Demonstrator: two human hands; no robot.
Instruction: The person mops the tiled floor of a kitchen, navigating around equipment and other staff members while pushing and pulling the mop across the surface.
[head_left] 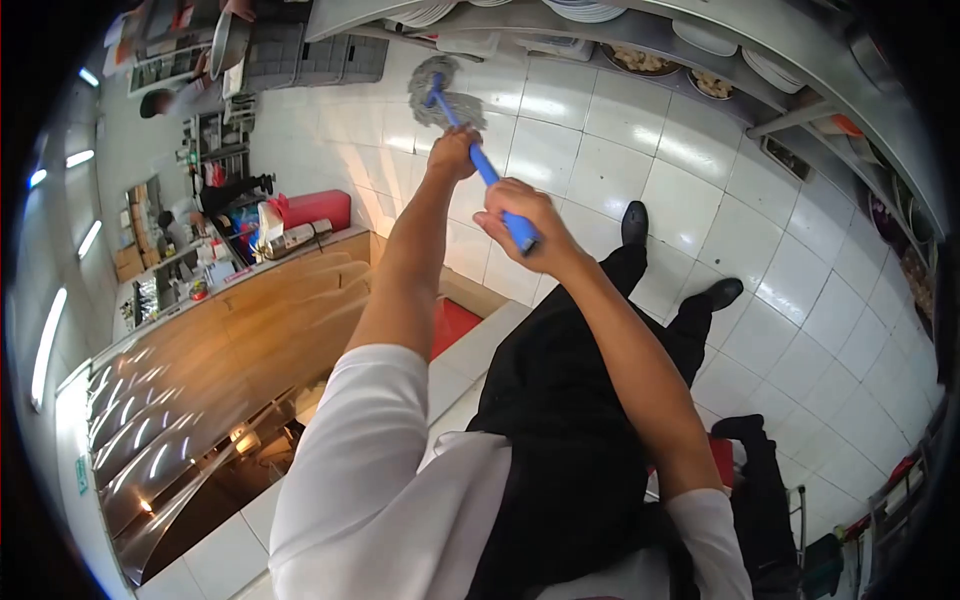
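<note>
A mop with a blue handle (484, 165) slants across the upper middle of the view. Its grey string head (462, 105) lies spread on the white tiled floor (545, 150). Lower on the handle, nearer the mop head, my left hand (455, 153) is wrapped round it. My right hand (525, 222) grips the handle close to its top end, with the thumb to the side. Both arms reach forward, and the hands are a short way apart.
Metal shelves (720, 60) with plates and food trays run along the top and right. Grey crates (310, 58) stand at upper left. A metal-sided counter (230, 320) with a red item (318, 209) is on the left. Other people are at left and lower right.
</note>
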